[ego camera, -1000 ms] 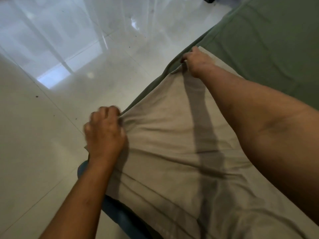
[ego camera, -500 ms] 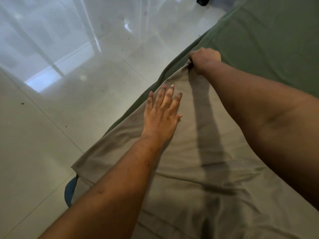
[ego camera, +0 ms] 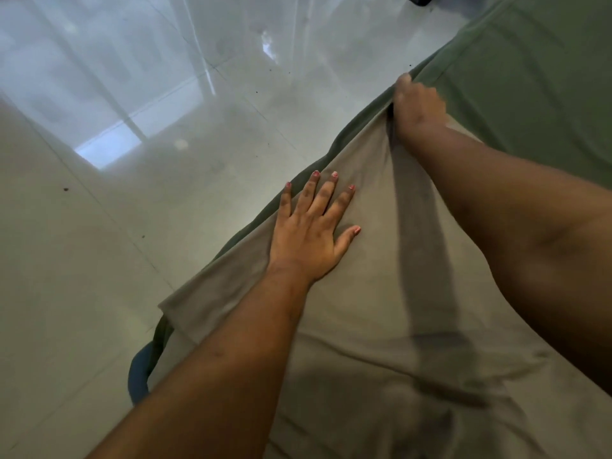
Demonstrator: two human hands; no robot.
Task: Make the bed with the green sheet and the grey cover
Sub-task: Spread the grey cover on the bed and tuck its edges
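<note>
Grey cover lies over green sheet along the bed's floor-side edge. Left hand flat on the cover, fingers spread open. Right hand fingers pinch the cover's far corner.

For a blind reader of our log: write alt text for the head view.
A person's left hand lies flat, fingers spread, on a grey cover, while the right hand grips the cover's far edge. The cover lies over a green sheet along the bed's side, next to a glossy tiled floor.
</note>
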